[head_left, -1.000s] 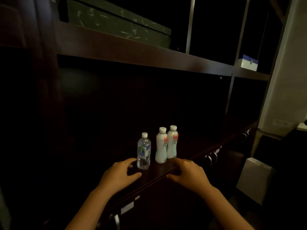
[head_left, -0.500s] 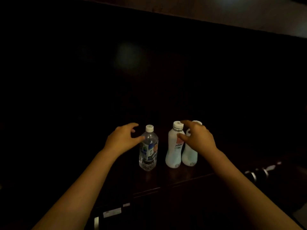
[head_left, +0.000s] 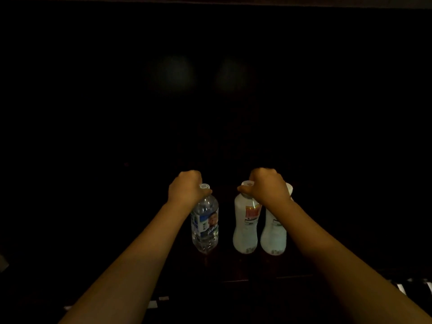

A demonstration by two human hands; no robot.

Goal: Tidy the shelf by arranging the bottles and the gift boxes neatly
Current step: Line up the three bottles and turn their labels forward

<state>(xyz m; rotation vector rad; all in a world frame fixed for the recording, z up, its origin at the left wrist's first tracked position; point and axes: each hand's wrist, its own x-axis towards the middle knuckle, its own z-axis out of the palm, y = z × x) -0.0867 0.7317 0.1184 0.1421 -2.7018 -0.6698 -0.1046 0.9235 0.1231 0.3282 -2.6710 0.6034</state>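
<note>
Three bottles stand upright in a row on a dark wooden shelf (head_left: 233,270). My left hand (head_left: 185,189) is closed around the neck of the clear water bottle (head_left: 205,226), which has a blue and white label and a white cap. My right hand (head_left: 266,188) is closed over the necks of the two white bottles: the left white bottle (head_left: 246,226) with a red label and the right white bottle (head_left: 273,235), half hidden behind my wrist. No gift boxes are in view.
The shelf compartment behind the bottles is deep and nearly black; nothing in it can be made out. The shelf's front edge runs below the bottles, with small pale label tags (head_left: 159,300) on its face and more pale tags (head_left: 411,286) at the lower right.
Both hands rose from the shelf edge, reached the bottle tops and closed on them. The view has moved in closer and turned down toward the bottles.
</note>
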